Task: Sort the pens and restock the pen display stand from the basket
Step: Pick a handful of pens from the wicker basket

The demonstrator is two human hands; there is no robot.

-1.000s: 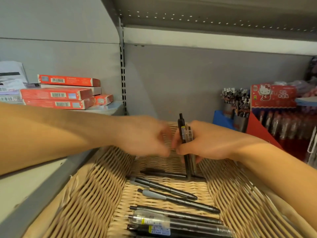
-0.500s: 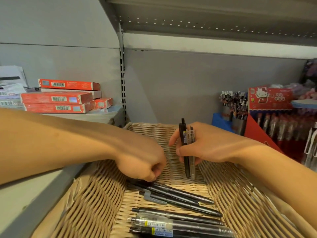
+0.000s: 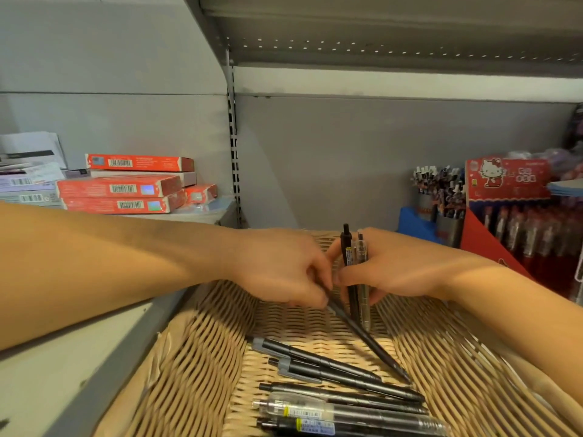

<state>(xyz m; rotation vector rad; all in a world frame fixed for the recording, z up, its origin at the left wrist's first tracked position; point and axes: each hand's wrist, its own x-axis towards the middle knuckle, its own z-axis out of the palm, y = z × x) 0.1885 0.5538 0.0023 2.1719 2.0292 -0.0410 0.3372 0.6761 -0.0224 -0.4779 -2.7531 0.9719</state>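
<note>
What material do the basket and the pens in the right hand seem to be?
Basket: woven wicker or rattan look, matte tan strands. Pens held by the right hand: probably plastic, one glossy black, one clear barrel.

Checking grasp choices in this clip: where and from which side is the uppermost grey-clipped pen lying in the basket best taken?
Pinch the grey-clipped pen at mid-barrel, from above. It lies flat on the basket floor with its upper side clear, while the next pen crowds its near side. The left hand is nearer, but already holds a dark pen.
</note>
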